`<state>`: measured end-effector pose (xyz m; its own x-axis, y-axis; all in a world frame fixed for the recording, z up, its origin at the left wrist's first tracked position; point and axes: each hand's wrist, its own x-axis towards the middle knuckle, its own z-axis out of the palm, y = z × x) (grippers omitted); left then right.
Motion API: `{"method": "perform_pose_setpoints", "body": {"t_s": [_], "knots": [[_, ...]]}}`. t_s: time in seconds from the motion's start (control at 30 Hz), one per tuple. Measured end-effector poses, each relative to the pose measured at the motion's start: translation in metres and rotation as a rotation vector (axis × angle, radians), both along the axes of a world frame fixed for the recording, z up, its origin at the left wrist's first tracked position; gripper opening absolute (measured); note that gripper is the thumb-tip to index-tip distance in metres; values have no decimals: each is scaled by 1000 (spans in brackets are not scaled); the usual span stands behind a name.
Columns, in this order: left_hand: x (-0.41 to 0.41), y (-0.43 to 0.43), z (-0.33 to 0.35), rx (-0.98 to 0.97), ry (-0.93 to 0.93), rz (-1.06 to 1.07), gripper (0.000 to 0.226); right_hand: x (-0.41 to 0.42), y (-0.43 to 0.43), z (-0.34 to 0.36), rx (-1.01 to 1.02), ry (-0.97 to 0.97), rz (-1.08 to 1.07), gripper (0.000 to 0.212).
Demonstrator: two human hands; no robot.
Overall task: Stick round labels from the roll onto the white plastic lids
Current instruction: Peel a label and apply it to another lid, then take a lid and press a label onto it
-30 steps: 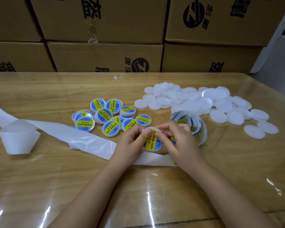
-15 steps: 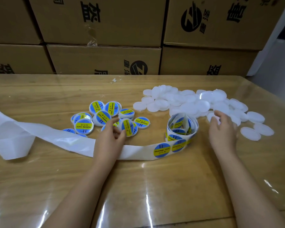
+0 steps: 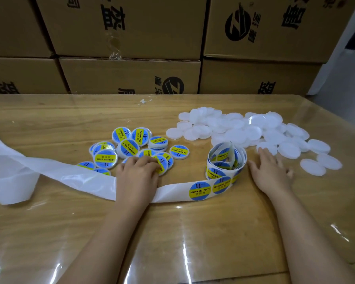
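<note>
Currently: right hand, spread and empty, right of label roll, by blank lids; lift one singly. Left hand, left of roll, over labelled lid; grip indeterminate.

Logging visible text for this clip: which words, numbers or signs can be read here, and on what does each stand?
"SOLDERING PASTE": on the label on the strip, and on a labelled lid.
"II": above those words on the same label.
Chinese line under them: too small to read.
Boxes: large black Chinese characters and a round logo, upside down and cut off; not read.
</note>
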<state>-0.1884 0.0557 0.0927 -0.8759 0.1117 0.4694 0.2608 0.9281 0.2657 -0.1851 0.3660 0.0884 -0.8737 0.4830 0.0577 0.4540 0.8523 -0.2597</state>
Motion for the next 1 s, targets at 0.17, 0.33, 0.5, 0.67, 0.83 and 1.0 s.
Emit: {"method": "perform_pose_setpoints", "body": {"t_s": [0.17, 0.33, 0.5, 0.67, 0.83, 1.0], "knots": [[-1, 0, -2, 42, 7, 114, 16, 1, -2, 3, 63, 216, -110, 42], [0, 2, 5, 181, 157, 47, 17, 1, -3, 3, 40, 111, -78, 43], [16, 13, 17, 263, 283, -266, 30, 0, -4, 2, -4, 88, -63, 36], [31, 24, 18, 117, 141, -630, 32, -1, -5, 2, 14, 166, -77, 46], [26, 24, 14, -4, 76, -631, 19, -1, -3, 0, 0, 191, -137, 38], [24, 24, 7, 123, -31, -586, 19, -1, -5, 2, 32, 254, -115, 34]]}}
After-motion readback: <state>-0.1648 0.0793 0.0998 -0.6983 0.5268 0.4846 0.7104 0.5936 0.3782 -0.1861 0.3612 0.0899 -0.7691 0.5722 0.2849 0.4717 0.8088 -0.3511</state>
